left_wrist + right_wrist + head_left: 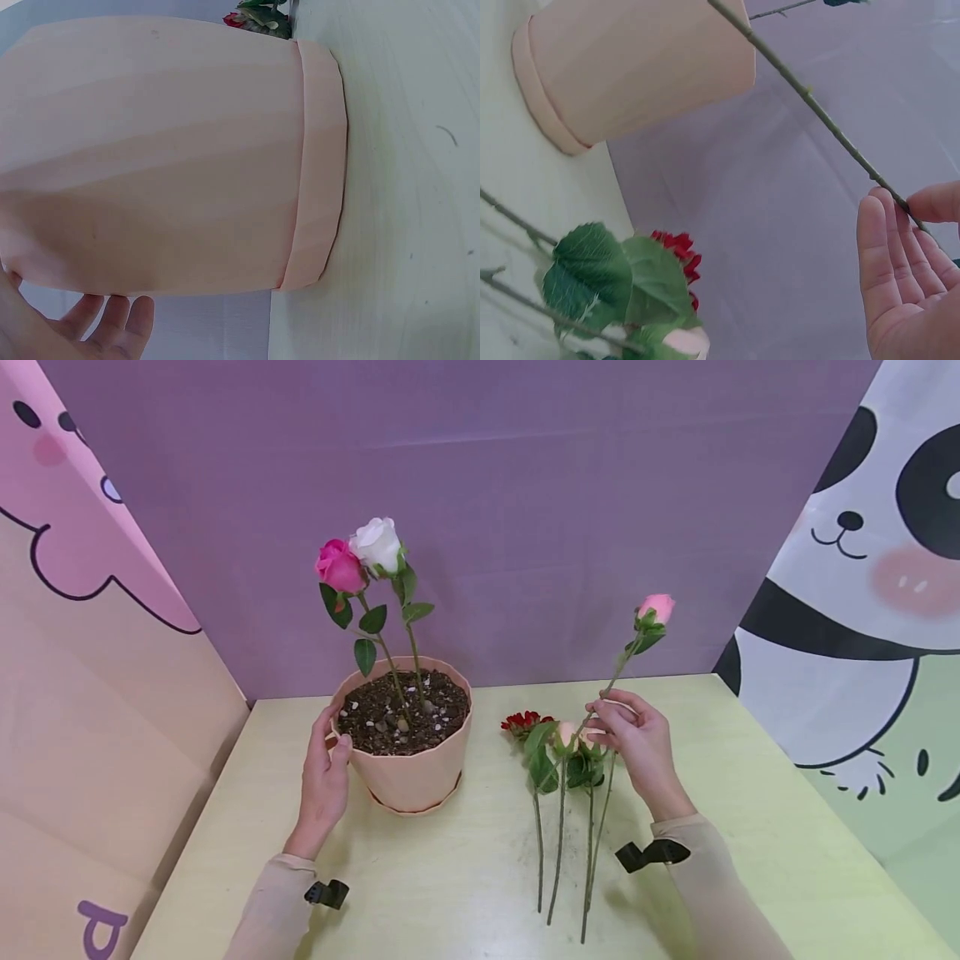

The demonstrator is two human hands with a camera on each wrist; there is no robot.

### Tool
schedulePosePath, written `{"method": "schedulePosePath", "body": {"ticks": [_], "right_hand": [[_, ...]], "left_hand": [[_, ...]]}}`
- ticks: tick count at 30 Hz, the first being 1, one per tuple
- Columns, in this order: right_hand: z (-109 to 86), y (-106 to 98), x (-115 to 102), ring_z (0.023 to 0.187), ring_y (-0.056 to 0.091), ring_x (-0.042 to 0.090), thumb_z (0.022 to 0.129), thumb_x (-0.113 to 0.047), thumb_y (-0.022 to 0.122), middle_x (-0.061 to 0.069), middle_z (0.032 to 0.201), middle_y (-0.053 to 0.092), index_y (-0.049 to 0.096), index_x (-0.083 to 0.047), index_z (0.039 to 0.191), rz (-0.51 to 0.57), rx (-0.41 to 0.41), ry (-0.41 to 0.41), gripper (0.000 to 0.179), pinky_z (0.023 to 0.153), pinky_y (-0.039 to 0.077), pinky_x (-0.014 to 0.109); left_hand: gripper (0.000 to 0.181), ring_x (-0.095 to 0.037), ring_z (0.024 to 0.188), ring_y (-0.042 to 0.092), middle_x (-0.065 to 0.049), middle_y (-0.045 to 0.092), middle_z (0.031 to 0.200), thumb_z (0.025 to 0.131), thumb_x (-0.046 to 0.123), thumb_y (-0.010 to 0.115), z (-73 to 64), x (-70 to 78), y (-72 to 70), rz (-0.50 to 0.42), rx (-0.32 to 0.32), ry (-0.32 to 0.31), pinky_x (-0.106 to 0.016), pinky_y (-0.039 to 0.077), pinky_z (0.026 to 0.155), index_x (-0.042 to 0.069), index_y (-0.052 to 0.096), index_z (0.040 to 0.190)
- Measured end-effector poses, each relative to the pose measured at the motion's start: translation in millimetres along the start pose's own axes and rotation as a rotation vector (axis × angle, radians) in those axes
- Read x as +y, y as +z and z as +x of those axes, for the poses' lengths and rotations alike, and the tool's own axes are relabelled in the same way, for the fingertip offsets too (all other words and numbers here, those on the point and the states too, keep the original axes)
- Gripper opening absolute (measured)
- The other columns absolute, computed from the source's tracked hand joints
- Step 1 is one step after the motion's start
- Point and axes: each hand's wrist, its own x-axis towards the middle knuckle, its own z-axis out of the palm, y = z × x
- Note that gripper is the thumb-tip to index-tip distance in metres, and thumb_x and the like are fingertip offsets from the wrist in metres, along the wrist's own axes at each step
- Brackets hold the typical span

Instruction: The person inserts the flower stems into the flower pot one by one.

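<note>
My left hand (pixel 325 785) rests against the left side of a peach flowerpot (pixel 412 777), fingertips touching its outer wall (pixel 165 225) near the rim. Dark soil (pixel 367 718) with pale specks and pebbles fills the pot. A white rose (pixel 377 545) and a magenta rose (pixel 341 567) stand upright in it on leafy stems. To the pot's right, my right hand (pixel 637 743) pinches the stem (pixel 832 127) of a light pink rose (pixel 656 608) between thumb and fingers. That rose tilts up to the right, its stem slanting down towards the pot.
Below the right hand, a red flower (pixel 527 723) and pale peach roses (pixel 566 737) lie on the table (pixel 450 877), stems towards me. A purple backdrop (pixel 525 527) rises behind the table. Cartoon-printed panels flank both sides, with a panda (pixel 847 693) at right.
</note>
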Motion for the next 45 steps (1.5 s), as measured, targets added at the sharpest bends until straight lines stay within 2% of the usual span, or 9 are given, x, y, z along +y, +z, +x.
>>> {"method": "schedulePosePath", "body": {"ticks": [6,14,20,30,37,42,45], "right_hand": [[4.4,13,-7,0.082,0.078,0.006,0.103,-0.012,0.07,-0.008,0.097,0.082,0.064,-0.013,0.119,0.034,-0.01,-0.009,0.017,0.073,0.063,0.025],[8.9,35,-16,0.083,0.078,0.007,0.103,-0.007,0.069,-0.01,0.097,0.082,0.058,-0.001,0.123,0.062,-0.007,-0.056,0.024,0.074,0.064,0.027],[9.8,50,-22,0.084,0.078,0.009,0.102,-0.006,0.07,-0.008,0.097,0.082,0.062,-0.006,0.118,0.084,-0.004,-0.098,0.018,0.075,0.064,0.028],[11.2,83,-36,0.087,0.079,0.012,0.102,-0.002,0.068,-0.005,0.099,0.081,0.066,-0.009,0.117,0.123,-0.054,-0.196,0.016,0.074,0.065,0.031],[12.2,106,-44,0.086,0.079,0.015,0.101,0.003,0.066,-0.004,0.099,0.082,0.068,-0.011,0.113,0.143,-0.046,-0.292,0.018,0.071,0.065,0.031],[12.9,123,-45,0.089,0.078,0.011,0.102,0.003,0.065,-0.006,0.101,0.082,0.068,-0.013,0.114,0.107,-0.061,-0.344,0.02,0.071,0.064,0.03],[15.2,134,-44,0.09,0.078,0.012,0.102,0.002,0.066,0.003,0.104,0.082,0.068,-0.012,0.115,0.09,-0.079,-0.374,0.019,0.071,0.065,0.03]], "left_hand": [[0.057,-0.043,0.138,0.045,-0.01,0.033,0.173,0.113,0.027,0.04,1.9,1.0,0.3,-0.003,0.007,0.013,-0.057,0.04,0.107,0.016,0.031,0.167],[0.056,-0.042,0.136,0.046,-0.01,0.034,0.173,0.113,0.025,0.04,3.2,1.8,0.2,-0.002,0.011,0.015,-0.057,0.041,0.106,0.017,0.032,0.167],[0.056,-0.042,0.138,0.045,-0.009,0.032,0.174,0.113,0.024,0.038,2.2,2.3,-0.8,0.011,0.005,0.01,-0.058,0.04,0.108,0.017,0.03,0.168],[0.056,-0.042,0.138,0.044,-0.011,0.032,0.174,0.113,0.024,0.038,1.0,2.9,-2.5,0.016,0.003,-0.003,-0.059,0.039,0.108,0.017,0.029,0.168],[0.057,-0.043,0.137,0.044,-0.012,0.033,0.173,0.113,0.026,0.04,1.8,1.8,-1.3,-0.005,0.0,-0.002,-0.059,0.04,0.107,0.016,0.03,0.168],[0.056,-0.043,0.136,0.045,-0.012,0.034,0.173,0.113,0.026,0.041,0.6,-0.8,0.5,-0.001,0.0,-0.002,-0.059,0.04,0.106,0.015,0.031,0.167],[0.056,-0.043,0.136,0.046,-0.011,0.034,0.173,0.113,0.027,0.041,1.4,-0.6,0.6,0.0,0.008,0.017,-0.058,0.04,0.106,0.015,0.031,0.167]]}}
